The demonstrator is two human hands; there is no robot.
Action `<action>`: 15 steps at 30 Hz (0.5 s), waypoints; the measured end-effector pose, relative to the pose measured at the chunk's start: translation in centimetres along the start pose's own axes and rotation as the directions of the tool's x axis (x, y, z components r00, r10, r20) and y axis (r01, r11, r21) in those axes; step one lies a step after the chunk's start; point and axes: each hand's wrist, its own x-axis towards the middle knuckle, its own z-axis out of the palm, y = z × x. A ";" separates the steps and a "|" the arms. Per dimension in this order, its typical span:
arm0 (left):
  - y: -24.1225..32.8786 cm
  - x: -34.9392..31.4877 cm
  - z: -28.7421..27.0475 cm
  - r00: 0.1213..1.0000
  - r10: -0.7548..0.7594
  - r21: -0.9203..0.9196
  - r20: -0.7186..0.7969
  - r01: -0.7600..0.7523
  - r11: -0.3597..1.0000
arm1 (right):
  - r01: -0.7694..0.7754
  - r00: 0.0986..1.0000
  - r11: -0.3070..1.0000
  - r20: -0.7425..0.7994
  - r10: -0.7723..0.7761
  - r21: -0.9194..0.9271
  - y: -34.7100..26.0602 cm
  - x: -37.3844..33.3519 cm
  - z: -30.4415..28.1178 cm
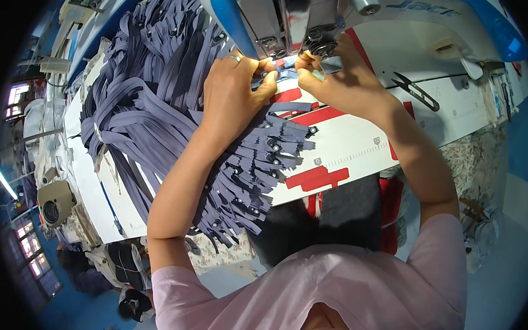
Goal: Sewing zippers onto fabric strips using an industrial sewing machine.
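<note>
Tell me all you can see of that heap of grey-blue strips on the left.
The heap is made of many long, flat, grey-blue strips, apparently fabric zippers, with small dark pieces near their ragged ends. It sprawls, folded, across the left of the white table, some ends spilling past the near edge. The left forearm crosses above it; contact is unclear.
</note>
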 end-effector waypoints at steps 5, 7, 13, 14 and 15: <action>0.2 -0.1 0.1 0.999 0.010 -0.020 -0.041 -0.010 1.000 | -0.020 1.000 1.000 0.016 0.020 -0.012 -0.4 -0.1 -0.4; 0.2 -0.1 0.0 0.998 0.032 -0.035 -0.046 -0.033 0.999 | -0.163 0.983 0.981 0.100 0.152 0.110 -0.3 -0.1 -0.5; 0.3 -0.2 -0.2 0.999 0.015 -0.035 -0.041 -0.017 0.999 | -0.077 0.997 0.993 0.016 0.076 0.088 -0.2 -0.5 0.2; 0.3 -0.2 -0.2 0.999 0.014 -0.036 -0.042 -0.015 0.999 | -0.076 0.997 0.993 0.018 0.074 0.087 0.0 -0.6 0.3; 0.3 -0.2 -0.2 0.999 0.020 -0.048 -0.043 -0.022 0.999 | -0.024 0.999 1.000 0.036 0.024 0.011 0.3 -0.8 0.5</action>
